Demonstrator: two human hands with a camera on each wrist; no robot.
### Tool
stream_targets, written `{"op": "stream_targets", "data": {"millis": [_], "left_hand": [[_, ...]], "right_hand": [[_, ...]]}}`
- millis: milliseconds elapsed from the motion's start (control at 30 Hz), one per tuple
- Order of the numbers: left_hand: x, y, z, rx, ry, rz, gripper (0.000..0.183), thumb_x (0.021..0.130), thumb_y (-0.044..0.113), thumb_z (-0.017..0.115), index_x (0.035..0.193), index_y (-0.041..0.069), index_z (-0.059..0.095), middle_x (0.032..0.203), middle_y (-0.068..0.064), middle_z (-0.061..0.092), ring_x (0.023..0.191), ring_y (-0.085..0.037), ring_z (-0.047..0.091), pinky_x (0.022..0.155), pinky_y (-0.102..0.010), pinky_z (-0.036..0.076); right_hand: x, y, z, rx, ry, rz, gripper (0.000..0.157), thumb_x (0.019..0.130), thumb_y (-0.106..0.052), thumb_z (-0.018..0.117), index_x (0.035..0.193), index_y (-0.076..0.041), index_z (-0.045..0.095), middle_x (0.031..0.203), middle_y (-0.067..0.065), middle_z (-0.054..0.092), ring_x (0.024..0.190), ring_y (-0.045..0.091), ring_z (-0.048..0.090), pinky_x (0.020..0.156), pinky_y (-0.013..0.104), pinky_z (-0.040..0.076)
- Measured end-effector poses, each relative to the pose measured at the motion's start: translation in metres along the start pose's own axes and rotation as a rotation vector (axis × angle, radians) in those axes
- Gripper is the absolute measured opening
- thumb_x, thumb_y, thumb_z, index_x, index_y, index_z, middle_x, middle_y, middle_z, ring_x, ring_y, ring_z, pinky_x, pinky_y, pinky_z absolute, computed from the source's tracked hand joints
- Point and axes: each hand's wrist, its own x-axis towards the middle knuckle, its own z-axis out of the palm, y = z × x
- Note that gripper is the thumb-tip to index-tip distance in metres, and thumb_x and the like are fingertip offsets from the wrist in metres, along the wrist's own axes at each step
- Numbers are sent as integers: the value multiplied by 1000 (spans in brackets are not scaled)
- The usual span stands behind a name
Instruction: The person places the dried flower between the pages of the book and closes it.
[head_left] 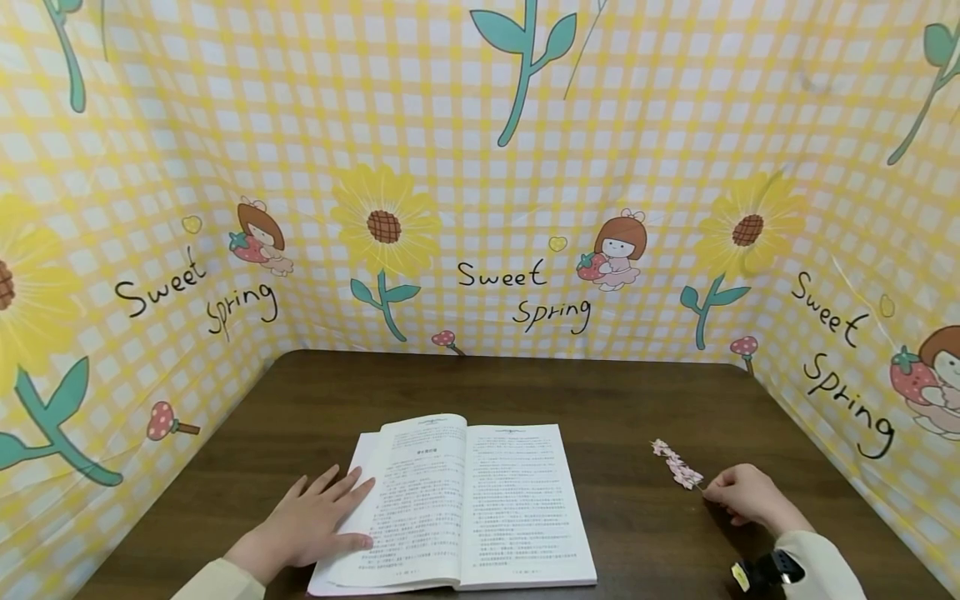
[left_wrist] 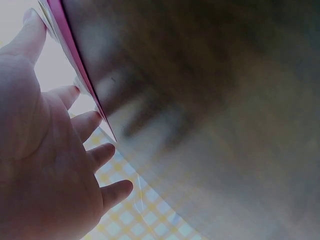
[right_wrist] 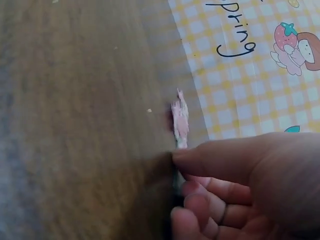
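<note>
An open book (head_left: pixel 517 500) with printed pages lies on the table in the head view. Fingers spread, my left hand (head_left: pixel 307 521) rests on the outer edge of its left page. The left wrist view has that hand (left_wrist: pixel 47 145) beside the book's pink edge (left_wrist: pixel 75 55), thumb toward the pages. Right of the book, my right hand (head_left: pixel 753 498) pinches the thin stem end of a sprig of small pink flowers (head_left: pixel 678 468). Seen from the right wrist, thumb and fingertips hold the stem just below the blossoms (right_wrist: pixel 180 122), close over the wood.
The dark wooden table (head_left: pixel 615 392) is bounded at the back and sides by a yellow checked cloth (head_left: pixel 480 192) with printed flowers and lettering. A black device (head_left: pixel 767 573) is worn on my right wrist. Tiny pale crumbs (right_wrist: pixel 149 110) lie near the sprig.
</note>
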Motion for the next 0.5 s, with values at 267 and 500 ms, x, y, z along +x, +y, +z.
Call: {"op": "stream_targets", "data": {"millis": [267, 500], "left_hand": [[-1, -1, 2, -19, 2, -3, 98, 80, 83, 47, 149, 14, 45, 154, -13, 41, 142, -46, 30, 104, -74, 21], [-1, 3, -1, -22, -15, -5, 94, 82, 78, 51, 150, 13, 45, 155, -14, 40, 142, -47, 29, 104, -74, 21]], "right_hand": [[0, -4, 3, -50, 103, 12, 11, 80, -4, 75, 71, -3, 68, 61, -1, 54, 52, 14, 54, 47, 30, 53], [2, -2, 7, -76, 144, 10, 13, 82, -9, 76, 73, -3, 70, 62, -2, 55, 51, 15, 53, 45, 31, 52]]}}
